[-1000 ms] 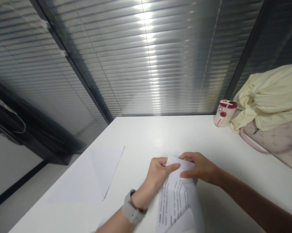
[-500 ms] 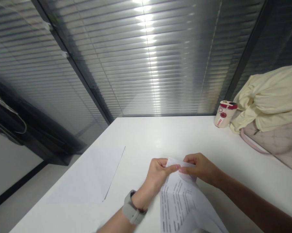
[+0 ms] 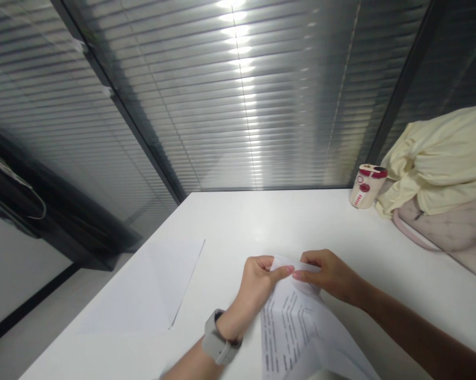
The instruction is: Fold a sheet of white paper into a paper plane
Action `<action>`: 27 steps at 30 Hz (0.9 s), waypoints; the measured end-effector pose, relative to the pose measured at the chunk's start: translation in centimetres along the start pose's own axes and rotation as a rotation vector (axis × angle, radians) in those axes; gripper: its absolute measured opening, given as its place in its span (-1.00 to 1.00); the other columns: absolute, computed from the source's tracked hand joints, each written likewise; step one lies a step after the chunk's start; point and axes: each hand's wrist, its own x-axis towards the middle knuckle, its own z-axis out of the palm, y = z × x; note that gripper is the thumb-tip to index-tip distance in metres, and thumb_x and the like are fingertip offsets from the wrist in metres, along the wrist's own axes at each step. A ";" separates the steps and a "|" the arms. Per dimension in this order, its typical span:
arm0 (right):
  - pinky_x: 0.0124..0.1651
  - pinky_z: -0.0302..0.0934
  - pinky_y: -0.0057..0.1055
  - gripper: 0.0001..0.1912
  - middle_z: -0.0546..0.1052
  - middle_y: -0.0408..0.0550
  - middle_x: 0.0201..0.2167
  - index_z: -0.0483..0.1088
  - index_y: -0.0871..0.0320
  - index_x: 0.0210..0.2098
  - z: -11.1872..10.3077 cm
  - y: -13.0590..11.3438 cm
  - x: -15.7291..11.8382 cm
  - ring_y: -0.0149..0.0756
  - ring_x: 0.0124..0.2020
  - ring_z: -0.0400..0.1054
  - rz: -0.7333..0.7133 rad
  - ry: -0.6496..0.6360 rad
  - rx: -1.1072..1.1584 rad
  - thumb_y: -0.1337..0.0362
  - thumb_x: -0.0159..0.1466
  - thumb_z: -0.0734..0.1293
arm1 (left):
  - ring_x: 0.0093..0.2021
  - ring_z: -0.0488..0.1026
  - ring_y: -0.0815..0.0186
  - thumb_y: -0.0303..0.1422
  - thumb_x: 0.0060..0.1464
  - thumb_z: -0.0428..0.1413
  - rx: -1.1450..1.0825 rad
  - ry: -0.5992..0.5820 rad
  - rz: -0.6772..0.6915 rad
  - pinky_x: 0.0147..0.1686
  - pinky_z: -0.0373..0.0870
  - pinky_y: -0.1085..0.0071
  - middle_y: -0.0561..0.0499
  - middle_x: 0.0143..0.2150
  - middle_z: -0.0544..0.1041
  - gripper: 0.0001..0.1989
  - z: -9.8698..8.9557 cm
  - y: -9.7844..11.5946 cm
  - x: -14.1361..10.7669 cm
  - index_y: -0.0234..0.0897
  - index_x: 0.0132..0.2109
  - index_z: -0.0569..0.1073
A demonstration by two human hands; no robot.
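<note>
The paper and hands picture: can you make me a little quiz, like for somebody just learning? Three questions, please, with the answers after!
1. Pick one: which wrist wears the watch?
A) right
B) left
C) both

2. True or false: the left hand and the right hand both hold the printed paper.

3. Fill the gap: the cloth draped over the bag is pale ____.

Key:
1. B, left.
2. True: each pinches it near its top edge.
3. Yellow.
</note>
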 end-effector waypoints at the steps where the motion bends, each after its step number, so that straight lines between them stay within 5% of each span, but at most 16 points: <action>1: -0.50 -0.07 -0.46 -0.74 0.24 -0.23 -0.64 0.27 0.18 -0.60 -0.1 -0.1 -0.1 -0.40 -0.53 0.10 0.002 -0.009 -0.008 0.16 0.07 0.35 | -0.62 0.38 0.35 -0.18 -0.25 0.35 -0.004 -0.003 -0.001 -0.64 0.19 0.50 -0.05 -0.58 0.53 -0.68 0.0 0.1 0.0 -0.40 -0.53 0.56; 15: -0.53 -0.09 -0.47 -0.74 0.19 -0.25 -0.66 0.22 0.18 -0.65 -0.6 -0.7 -0.5 -0.43 -0.56 0.05 0.024 -0.048 -0.003 0.23 0.05 0.35 | -0.66 0.30 0.42 -0.18 -0.27 0.37 0.011 -0.014 0.003 -0.68 0.15 0.54 0.02 -0.63 0.48 -0.69 -0.4 0.8 0.0 -0.37 -0.55 0.55; 22: -0.54 -0.09 -0.48 -0.76 0.18 -0.23 -0.66 0.25 0.19 -0.64 -1.0 -0.7 -0.5 -0.42 -0.55 0.06 0.018 -0.024 -0.019 0.25 0.05 0.34 | -0.53 0.40 0.34 -0.24 -0.34 0.40 0.051 -0.210 -0.051 -0.56 0.26 0.51 -0.02 -0.51 0.54 -0.67 -0.7 0.9 0.4 -0.39 -0.43 0.60; 27: -0.54 -0.07 -0.47 -0.77 0.22 -0.22 -0.65 0.30 0.20 -0.61 -1.2 -0.7 -0.4 -0.41 -0.56 0.09 0.011 -0.044 -0.006 0.22 0.07 0.35 | -0.58 0.35 0.38 -0.23 -0.29 0.38 0.108 -0.137 -0.063 -0.63 0.17 0.53 0.01 -0.58 0.49 -0.71 -0.4 0.7 0.0 -0.40 -0.50 0.57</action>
